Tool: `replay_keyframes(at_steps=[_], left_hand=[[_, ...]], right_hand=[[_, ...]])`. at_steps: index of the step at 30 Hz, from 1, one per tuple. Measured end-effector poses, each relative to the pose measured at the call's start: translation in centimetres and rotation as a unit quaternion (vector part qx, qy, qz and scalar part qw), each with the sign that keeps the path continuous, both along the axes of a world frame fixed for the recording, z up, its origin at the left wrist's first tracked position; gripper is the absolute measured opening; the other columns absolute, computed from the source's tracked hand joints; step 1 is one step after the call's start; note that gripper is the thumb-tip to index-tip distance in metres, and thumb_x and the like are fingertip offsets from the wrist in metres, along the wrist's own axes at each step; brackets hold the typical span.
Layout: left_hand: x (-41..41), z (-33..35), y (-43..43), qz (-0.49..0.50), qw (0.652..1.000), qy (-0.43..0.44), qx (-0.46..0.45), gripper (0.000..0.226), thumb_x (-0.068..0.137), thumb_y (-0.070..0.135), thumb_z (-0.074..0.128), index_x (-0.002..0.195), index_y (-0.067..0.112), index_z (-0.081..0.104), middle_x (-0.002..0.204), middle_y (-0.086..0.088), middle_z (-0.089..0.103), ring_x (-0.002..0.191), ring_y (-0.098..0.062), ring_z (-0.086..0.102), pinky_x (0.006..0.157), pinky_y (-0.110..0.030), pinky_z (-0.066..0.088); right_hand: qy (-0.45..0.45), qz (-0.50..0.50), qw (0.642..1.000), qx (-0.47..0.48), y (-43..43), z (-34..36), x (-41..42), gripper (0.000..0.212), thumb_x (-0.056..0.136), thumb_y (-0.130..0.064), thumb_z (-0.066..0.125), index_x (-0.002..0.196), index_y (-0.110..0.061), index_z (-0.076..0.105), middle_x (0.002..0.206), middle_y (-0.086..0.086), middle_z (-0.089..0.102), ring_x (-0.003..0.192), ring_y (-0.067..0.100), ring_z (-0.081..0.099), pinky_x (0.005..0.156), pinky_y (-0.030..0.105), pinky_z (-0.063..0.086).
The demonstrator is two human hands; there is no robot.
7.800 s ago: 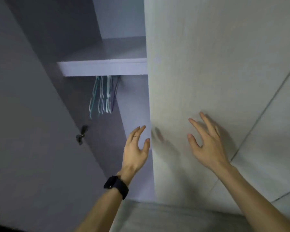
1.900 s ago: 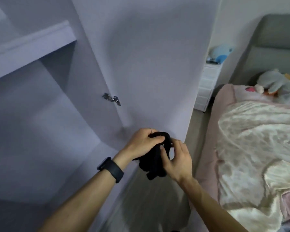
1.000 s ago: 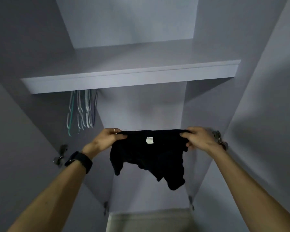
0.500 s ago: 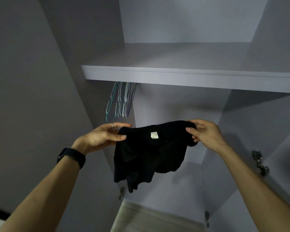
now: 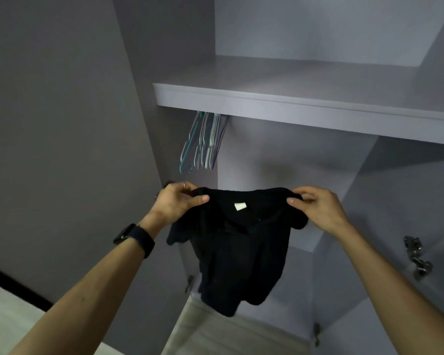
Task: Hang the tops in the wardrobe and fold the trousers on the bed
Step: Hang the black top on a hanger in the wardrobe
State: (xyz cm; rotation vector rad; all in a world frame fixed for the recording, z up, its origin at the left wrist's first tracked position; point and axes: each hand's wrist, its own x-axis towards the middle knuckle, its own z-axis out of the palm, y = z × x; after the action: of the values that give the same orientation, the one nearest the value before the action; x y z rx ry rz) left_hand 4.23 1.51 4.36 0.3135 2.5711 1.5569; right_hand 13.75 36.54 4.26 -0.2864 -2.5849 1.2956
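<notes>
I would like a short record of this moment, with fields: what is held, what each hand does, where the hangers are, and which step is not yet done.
held item: black top, held up and spread, white label facing the camera
left hand: pinches one end of the top's upper edge; dark watch on the wrist
right hand: pinches the other end
hangers: bunch hanging under the shelf, above and left of the top, untouched
step not yet done: the top is not on a hanger

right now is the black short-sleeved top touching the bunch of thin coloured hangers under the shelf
Apart. The head view shows bare wall between the thin hangers above and the black short-sleeved top held below them.
</notes>
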Motion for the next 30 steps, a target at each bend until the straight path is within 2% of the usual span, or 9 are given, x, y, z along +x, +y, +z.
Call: replay_keyframes(at_steps=[2, 5, 8, 10, 12, 16, 21, 26, 30], left_hand=[[0.0, 0.7, 0.5, 0.001, 0.999, 0.032, -0.003, 0.025, 0.073, 0.044, 0.087, 0.085, 0.027, 0.073, 0.078, 0.009, 0.076, 0.071, -0.005, 0.072, 0.061, -0.014, 0.055], [0.4, 2.1, 2.7, -0.025, 0.995, 0.097, -0.03, 0.029, 0.071, 0.046, 0.088, 0.092, 0.036, 0.07, 0.08, 0.013, 0.074, 0.076, 0.005, 0.069, 0.065, -0.006, 0.05], [1.2, 3.4, 5.1, -0.107, 0.98, 0.14, -0.088, 0.056, 0.073, 0.051, 0.086, 0.123, 0.048, 0.061, 0.087, 0.018, 0.067, 0.081, 0.007, 0.065, 0.074, -0.002, 0.046], [1.3, 3.7, 6.2, -0.148, 0.968, 0.153, -0.13, 0.064, 0.077, 0.051, 0.083, 0.135, 0.047, 0.056, 0.095, 0.014, 0.068, 0.087, 0.001, 0.066, 0.085, -0.012, 0.049], [1.2, 3.8, 6.7, -0.159, 0.964, 0.164, -0.138, 0.056, 0.08, 0.046, 0.082, 0.133, 0.041, 0.063, 0.104, 0.008, 0.073, 0.089, -0.002, 0.065, 0.086, -0.011, 0.048], [0.3, 3.4, 5.9, -0.124, 0.966, 0.187, -0.131, 0.032, 0.084, 0.043, 0.079, 0.115, 0.034, 0.074, 0.099, 0.012, 0.074, 0.077, 0.004, 0.059, 0.065, 0.001, 0.038], [0.0, 1.9, 4.9, -0.106, 0.971, 0.174, -0.126, 0.023, 0.088, 0.043, 0.075, 0.109, 0.035, 0.071, 0.099, 0.013, 0.068, 0.078, 0.002, 0.059, 0.063, -0.006, 0.04], [0.4, 1.0, 3.9, -0.103, 0.972, 0.166, -0.129, 0.024, 0.09, 0.047, 0.071, 0.113, 0.04, 0.069, 0.104, 0.012, 0.068, 0.09, -0.009, 0.063, 0.082, -0.033, 0.056], [1.0, 1.2, 2.8, -0.048, 0.942, 0.261, -0.207, 0.027, 0.094, 0.05, 0.065, 0.116, 0.035, 0.069, 0.108, 0.012, 0.056, 0.104, -0.014, 0.051, 0.081, -0.036, 0.05]], right_hand=[[-0.004, 0.021, 1.0, 0.007, -0.7, 1.0, 0.1, 0.022, 0.083, -0.036, 0.082, 0.087, -0.054, 0.07, 0.085, -0.026, 0.072, 0.088, -0.016, 0.063, 0.07, 0.002, 0.045], [-0.007, 0.073, 0.997, 0.004, -2.5, 2.2, -0.4, 0.022, 0.081, -0.03, 0.084, 0.093, -0.047, 0.077, 0.088, -0.022, 0.074, 0.088, -0.011, 0.066, 0.073, 0.003, 0.047], [-0.015, 0.109, 0.994, 0.019, -4.7, 3.1, -1.7, 0.025, 0.081, -0.03, 0.085, 0.103, -0.04, 0.078, 0.091, -0.017, 0.075, 0.085, -0.006, 0.069, 0.079, 0.008, 0.05], [-0.031, 0.133, 0.99, 0.022, -6.0, 3.9, -2.4, 0.031, 0.083, -0.029, 0.084, 0.112, -0.035, 0.076, 0.097, -0.018, 0.072, 0.09, -0.006, 0.068, 0.084, 0.009, 0.048], [-0.05, 0.154, 0.987, 0.002, -6.8, 4.5, -3.0, 0.034, 0.085, -0.023, 0.082, 0.118, -0.029, 0.074, 0.102, -0.014, 0.071, 0.097, -0.002, 0.067, 0.09, 0.013, 0.048], [-0.046, 0.158, 0.985, -0.052, -7.8, 4.9, -3.6, 0.023, 0.084, -0.016, 0.082, 0.105, -0.023, 0.074, 0.092, -0.005, 0.078, 0.09, 0.008, 0.074, 0.087, 0.021, 0.055], [-0.038, 0.15, 0.984, -0.088, -8.7, 3.8, -4.1, 0.02, 0.081, -0.018, 0.085, 0.1, -0.02, 0.078, 0.091, -0.002, 0.079, 0.088, 0.013, 0.076, 0.086, 0.026, 0.057], [-0.05, 0.185, 0.978, -0.084, -9.3, 2.6, -4.8, 0.019, 0.085, -0.02, 0.081, 0.103, -0.024, 0.076, 0.094, -0.006, 0.079, 0.091, 0.01, 0.075, 0.082, 0.018, 0.053], [-0.048, 0.206, 0.974, -0.08, -9.9, 2.4, -5.8, 0.017, 0.088, -0.023, 0.079, 0.104, -0.025, 0.075, 0.095, -0.008, 0.079, 0.093, 0.009, 0.074, 0.085, 0.023, 0.056]])
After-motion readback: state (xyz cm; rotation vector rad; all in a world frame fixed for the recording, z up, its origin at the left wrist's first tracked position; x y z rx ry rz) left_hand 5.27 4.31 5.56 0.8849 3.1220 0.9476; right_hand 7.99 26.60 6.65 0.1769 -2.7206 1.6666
